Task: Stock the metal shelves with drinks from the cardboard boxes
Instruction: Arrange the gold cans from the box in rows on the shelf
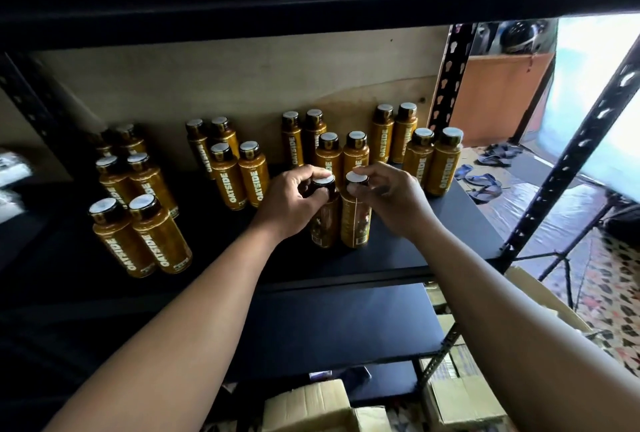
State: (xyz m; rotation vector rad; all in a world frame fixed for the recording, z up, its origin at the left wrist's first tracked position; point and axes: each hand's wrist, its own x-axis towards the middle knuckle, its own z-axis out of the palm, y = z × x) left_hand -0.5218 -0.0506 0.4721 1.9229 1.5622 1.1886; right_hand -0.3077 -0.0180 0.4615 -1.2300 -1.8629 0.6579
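Left hand point(294, 199) gripping half-hidden bottle point(323, 223), right hand point(394, 196) pinching second bottle point(355, 220)

Twenty golden OATSIDE bottles point(162, 244) stand on the shelf point(398, 251), in four groups from left to right of six, four, six and four, every group set in pairs. Two hands are in view, and each takes one bottle of the third group by its cap: the left hand point(294, 203) grips the left front bottle point(323, 227), and the right hand point(391, 196) pinches the right front bottle point(355, 223). Below are two more shelf boards point(346, 320), and at least three cardboard boxes point(308, 404) show at the bottom, their full number hidden.
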